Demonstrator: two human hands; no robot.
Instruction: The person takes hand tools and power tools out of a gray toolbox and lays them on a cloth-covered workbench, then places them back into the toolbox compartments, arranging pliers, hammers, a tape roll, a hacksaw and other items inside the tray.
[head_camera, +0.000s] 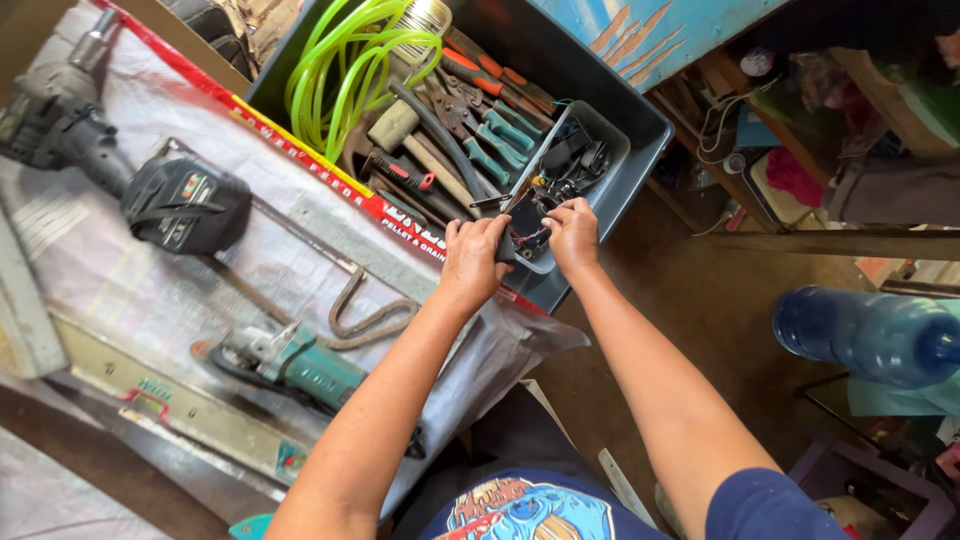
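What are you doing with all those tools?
A person is bent over a dark grey toolbox full of pliers, screwdrivers and a coil of green hose. The left hand and the right hand together hold a small black part with thin wires over the grey inner tray at the box's edge. Beside it, on a white sheet, lie a cordless impact wrench, a teal angle grinder and a spirit level.

Small black box-like part (522, 228) with thin red and dark wires at its top, held tilted between both hands (520, 245) over the near end of a grey tray (610, 135) in the toolbox.
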